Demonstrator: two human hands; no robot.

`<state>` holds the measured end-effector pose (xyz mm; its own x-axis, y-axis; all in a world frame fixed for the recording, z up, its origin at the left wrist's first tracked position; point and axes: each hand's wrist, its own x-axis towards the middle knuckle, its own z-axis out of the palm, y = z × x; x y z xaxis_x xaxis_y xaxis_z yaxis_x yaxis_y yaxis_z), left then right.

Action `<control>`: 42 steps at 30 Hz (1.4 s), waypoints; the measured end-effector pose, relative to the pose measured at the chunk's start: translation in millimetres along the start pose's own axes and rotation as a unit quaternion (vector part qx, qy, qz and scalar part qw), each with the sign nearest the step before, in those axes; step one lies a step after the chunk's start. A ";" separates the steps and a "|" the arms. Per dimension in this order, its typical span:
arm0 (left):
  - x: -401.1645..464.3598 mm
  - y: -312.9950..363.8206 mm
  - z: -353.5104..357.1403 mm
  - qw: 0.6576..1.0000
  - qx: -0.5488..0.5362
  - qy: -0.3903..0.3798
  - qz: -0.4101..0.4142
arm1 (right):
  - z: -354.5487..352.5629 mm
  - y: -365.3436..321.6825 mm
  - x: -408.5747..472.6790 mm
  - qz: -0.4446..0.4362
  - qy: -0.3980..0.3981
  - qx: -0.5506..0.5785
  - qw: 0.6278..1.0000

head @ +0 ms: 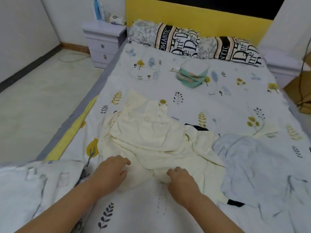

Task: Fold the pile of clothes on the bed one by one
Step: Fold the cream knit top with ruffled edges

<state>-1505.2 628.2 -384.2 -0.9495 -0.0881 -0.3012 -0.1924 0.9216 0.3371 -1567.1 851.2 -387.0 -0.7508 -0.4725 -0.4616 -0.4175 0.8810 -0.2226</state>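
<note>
Bedroom, bed (pixel 227 105) with white leaf-print sheet, yellow headboard (pixel 193 19) far. Two lettered pillows (pixel 178 41) against headboard. White nightstand (pixel 102 42) far left, blue bottle (pixel 97 9) on top. Small folded stack, mint and white (pixel 193 73), on sheet near pillows, well apart from hands.

Cream garment (pixel 151 137) spread at centre of bed, crumpled, many creases, soft pale yellow fabric, no print seen. Long axis roughly far-left to near-right; narrow end pointing far-left toward nightstand side, wide bunched end near, by hands. Near edge gathered into a lump between both hands. Right side draped over a dark black item (pixel 196 127), only edges showing.

Pale blue garment (pixel 252 158) lying crumpled on right side, just beside cream garment, edges touching. White printed quilt (pixel 25 185) bunched near left.

Left hand (pixel 112 170) resting on near-left edge of cream garment, fingers (pixel 125 161) curled down onto fabric, loosely apart; actual grip on cloth cannot tell. Right hand (pixel 181 178) on near-centre lump of cream garment, fingers (pixel 171 173) curled and bunched together, pinching a fold of fabric. Both forearms bare, entering from near edge.
</note>
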 end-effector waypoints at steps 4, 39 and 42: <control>47.9 5.8 30.4 0.999 0.035 0.005 -0.036 | 4.8 37.8 41.2 0.036 0.014 -0.010 0.999; 6.1 145.2 -90.4 0.918 -0.107 0.182 0.337 | -122.1 -3.9 14.1 0.101 -0.054 0.789 0.603; -15.6 151.6 -114.3 0.915 -0.184 0.148 0.327 | -147.6 2.6 -19.1 0.063 0.015 0.722 0.689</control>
<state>-1547.9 726.1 -226.5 -0.9066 0.2885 0.3078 0.4219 0.6289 0.6531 -1629.4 858.8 -252.0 -0.7542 -0.3712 -0.5416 0.5798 0.0107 -0.8147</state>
